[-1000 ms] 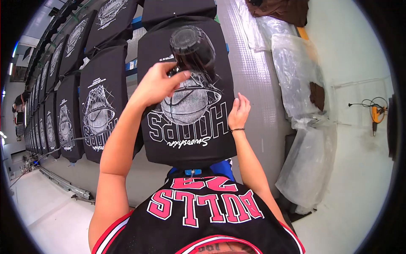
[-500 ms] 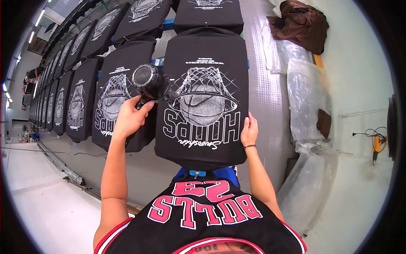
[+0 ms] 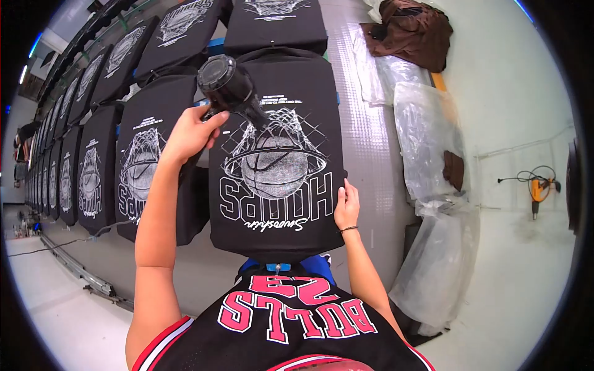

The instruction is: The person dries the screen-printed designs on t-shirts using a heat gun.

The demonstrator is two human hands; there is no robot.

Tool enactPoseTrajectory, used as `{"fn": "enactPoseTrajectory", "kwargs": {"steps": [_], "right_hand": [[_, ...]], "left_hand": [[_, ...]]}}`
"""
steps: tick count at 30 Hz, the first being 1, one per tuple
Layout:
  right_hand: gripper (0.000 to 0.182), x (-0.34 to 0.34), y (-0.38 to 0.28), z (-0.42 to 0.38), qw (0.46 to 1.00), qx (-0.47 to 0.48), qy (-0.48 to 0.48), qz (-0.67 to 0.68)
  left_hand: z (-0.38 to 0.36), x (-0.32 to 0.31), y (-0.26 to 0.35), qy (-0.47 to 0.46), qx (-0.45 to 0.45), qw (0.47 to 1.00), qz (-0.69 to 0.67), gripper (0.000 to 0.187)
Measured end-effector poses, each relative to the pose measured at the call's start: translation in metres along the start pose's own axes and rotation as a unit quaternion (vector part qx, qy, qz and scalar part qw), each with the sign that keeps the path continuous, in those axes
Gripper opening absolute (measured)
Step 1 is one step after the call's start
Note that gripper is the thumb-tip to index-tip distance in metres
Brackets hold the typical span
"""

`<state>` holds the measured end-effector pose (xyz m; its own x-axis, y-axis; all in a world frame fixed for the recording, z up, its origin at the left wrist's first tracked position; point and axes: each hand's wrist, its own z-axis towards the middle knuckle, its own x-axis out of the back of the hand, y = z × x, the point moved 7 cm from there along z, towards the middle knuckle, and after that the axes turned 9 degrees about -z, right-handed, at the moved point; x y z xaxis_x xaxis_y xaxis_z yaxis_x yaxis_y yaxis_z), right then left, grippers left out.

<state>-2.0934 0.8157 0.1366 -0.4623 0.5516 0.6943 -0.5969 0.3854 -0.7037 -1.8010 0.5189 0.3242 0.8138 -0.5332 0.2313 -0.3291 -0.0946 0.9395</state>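
My left hand (image 3: 193, 135) is closed round the handle of a black hair dryer (image 3: 228, 86). The dryer's nozzle points down and right, above the printed front of a black T-shirt (image 3: 278, 235). This shirt is stretched over a flat board in front of me. It bears a white basketball-and-net print with the word HOOPS, upside down from here. At the shirt's lower right edge rests my right hand (image 3: 347, 204), its fingers stretched out along the side. A dark band circles that wrist.
Rows of boards with matching black shirts (image 3: 141, 161) run off to the left. On the right lie clear plastic sheeting (image 3: 427, 142) and a brown cloth bundle (image 3: 413, 34). An orange corded tool (image 3: 538, 190) is farther right. A person (image 3: 23, 148) stands far left.
The hair dryer has tilted, its nozzle now pointing down and right over the upper part of the print. My right hand stays at the shirt's edge. The whole view has shifted slightly.
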Motion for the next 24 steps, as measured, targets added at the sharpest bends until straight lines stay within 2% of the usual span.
{"fn": "enactPoseTrajectory", "kwargs": {"steps": [2, 4, 9, 11, 14, 16, 20, 24], "right_hand": [[0.042, 0.003, 0.001, -0.004, 1.0, 0.001, 0.003, -0.009], [0.042, 0.006, -0.002, -0.006, 1.0, 0.003, 0.01, -0.017], [0.041, 0.003, -0.001, -0.002, 1.0, 0.002, 0.012, -0.01], [0.042, 0.0, -0.002, 0.002, 1.0, 0.009, 0.012, -0.006], [0.042, -0.005, 0.003, 0.009, 1.0, 0.003, 0.004, 0.002], [0.042, -0.002, -0.006, 0.015, 1.0, 0.018, 0.01, -0.005], [0.041, -0.013, 0.004, 0.031, 1.0, 0.012, -0.002, 0.016], [0.042, -0.014, 0.002, 0.043, 1.0, 0.009, -0.027, 0.007]], "left_hand": [[0.015, -0.021, 0.006, 0.01, 0.001, 1.0, -0.004, 0.036], [0.021, -0.043, 0.024, 0.011, -0.024, 0.998, 0.065, 0.039], [0.037, -0.081, 0.037, -0.044, -0.035, 0.998, -0.004, 0.038], [0.029, -0.086, 0.042, -0.026, -0.047, 0.999, 0.005, 0.038], [0.019, -0.069, 0.03, -0.046, -0.031, 0.998, -0.03, 0.034], [-0.001, -0.05, 0.024, -0.02, -0.009, 0.998, -0.057, 0.031], [-0.036, -0.001, 0.004, 0.099, 0.02, 0.992, 0.075, 0.027], [-0.072, 0.032, -0.028, 0.11, 0.042, 0.993, -0.019, 0.026]]}}
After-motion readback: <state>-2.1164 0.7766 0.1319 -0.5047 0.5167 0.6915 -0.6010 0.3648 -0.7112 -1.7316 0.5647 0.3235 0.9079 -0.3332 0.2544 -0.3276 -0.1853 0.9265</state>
